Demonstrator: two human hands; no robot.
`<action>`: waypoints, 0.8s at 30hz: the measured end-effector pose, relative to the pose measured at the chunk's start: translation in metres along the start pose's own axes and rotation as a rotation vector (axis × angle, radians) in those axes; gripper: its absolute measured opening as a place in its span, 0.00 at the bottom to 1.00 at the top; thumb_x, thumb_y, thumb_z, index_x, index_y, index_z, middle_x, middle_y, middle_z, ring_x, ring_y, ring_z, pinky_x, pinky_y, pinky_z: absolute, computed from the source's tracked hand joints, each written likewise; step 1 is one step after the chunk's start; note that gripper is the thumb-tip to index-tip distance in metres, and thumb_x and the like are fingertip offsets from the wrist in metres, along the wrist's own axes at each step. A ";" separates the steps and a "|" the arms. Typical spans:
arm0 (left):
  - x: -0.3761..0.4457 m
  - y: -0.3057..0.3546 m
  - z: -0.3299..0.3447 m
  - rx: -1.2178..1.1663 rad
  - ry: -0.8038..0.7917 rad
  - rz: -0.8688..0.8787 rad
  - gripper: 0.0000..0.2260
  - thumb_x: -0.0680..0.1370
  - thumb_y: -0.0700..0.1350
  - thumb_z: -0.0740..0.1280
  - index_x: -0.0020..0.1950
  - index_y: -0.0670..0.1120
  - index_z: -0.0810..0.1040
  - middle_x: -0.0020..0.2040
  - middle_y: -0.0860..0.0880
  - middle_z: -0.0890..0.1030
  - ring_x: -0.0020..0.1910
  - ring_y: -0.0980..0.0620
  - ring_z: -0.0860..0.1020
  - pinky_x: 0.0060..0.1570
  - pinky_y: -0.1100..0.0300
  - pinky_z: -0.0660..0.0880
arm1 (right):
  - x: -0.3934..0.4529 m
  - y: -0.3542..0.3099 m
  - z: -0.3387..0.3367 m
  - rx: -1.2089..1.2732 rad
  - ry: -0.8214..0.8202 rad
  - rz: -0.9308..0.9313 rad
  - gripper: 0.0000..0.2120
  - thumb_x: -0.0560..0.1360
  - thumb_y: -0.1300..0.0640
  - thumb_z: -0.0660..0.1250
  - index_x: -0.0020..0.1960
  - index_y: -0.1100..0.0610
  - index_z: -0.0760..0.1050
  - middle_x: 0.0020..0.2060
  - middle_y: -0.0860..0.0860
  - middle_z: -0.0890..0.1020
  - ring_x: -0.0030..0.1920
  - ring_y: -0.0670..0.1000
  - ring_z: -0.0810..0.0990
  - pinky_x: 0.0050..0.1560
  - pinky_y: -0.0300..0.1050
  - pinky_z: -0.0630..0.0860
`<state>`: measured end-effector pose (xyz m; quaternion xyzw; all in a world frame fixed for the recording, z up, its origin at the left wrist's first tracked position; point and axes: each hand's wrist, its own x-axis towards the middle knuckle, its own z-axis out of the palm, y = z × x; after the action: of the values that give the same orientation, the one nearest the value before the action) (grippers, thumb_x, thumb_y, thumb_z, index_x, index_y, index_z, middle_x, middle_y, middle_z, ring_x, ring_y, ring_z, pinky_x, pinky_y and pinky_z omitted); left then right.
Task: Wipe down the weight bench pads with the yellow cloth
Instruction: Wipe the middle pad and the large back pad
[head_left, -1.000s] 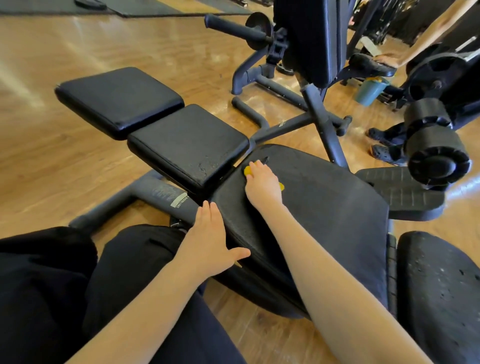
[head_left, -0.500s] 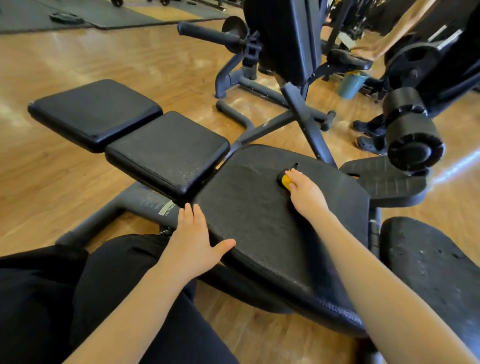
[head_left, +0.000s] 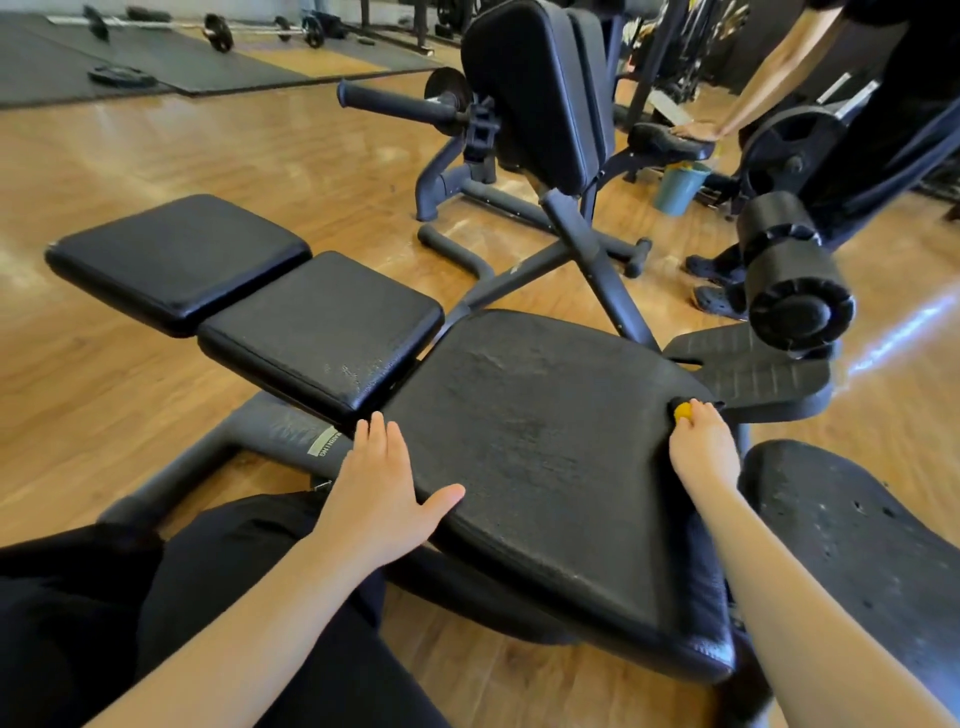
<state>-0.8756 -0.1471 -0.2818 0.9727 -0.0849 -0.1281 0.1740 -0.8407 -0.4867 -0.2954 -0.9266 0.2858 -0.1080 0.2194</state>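
While the yellow cloth (head_left: 682, 410) shows only as a small bunch, it lies at the far right edge of the large bench pad (head_left: 545, 441), pressed under the fingers of the right hand (head_left: 702, 457). The grip of this hand is narrow, the fingers curled over the cloth and holding it against the pad. The left hand (head_left: 382, 493) rests flat on the near left edge of the same pad, its fingers straight and its thumb spread out onto the pad surface; it holds nothing. To the left of this pad are two smaller square pads (head_left: 319, 332) of the bench, side by side. To the right of it is another worn dark pad (head_left: 852, 545). Beyond the large pad stands a gym machine with an upright back pad (head_left: 530, 88), and further right another person's hand (head_left: 693, 130) presses on a seat, near a teal bucket (head_left: 678, 188) on the wooden floor (head_left: 156, 150).
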 end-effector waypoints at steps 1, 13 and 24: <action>0.005 0.000 -0.003 0.033 -0.007 0.023 0.45 0.74 0.68 0.55 0.76 0.39 0.40 0.77 0.42 0.40 0.76 0.44 0.40 0.73 0.51 0.46 | 0.003 -0.007 0.003 -0.032 0.003 -0.016 0.19 0.79 0.59 0.51 0.68 0.62 0.64 0.68 0.60 0.68 0.69 0.60 0.64 0.68 0.55 0.63; 0.030 -0.006 -0.005 0.138 -0.049 0.089 0.45 0.74 0.69 0.52 0.76 0.40 0.40 0.77 0.42 0.39 0.75 0.43 0.38 0.73 0.51 0.43 | 0.002 -0.157 0.070 -0.251 -0.169 -0.457 0.20 0.80 0.57 0.53 0.70 0.61 0.61 0.70 0.57 0.65 0.70 0.58 0.63 0.68 0.52 0.61; 0.031 -0.009 -0.008 0.144 -0.096 0.102 0.44 0.74 0.69 0.53 0.76 0.40 0.39 0.77 0.43 0.38 0.76 0.45 0.38 0.75 0.50 0.44 | -0.004 -0.178 0.082 -0.121 -0.447 -0.728 0.21 0.81 0.61 0.51 0.74 0.52 0.57 0.75 0.48 0.57 0.75 0.48 0.52 0.74 0.48 0.52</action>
<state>-0.8427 -0.1431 -0.2848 0.9698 -0.1517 -0.1590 0.1058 -0.7315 -0.3238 -0.2847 -0.9788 -0.1084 0.0419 0.1687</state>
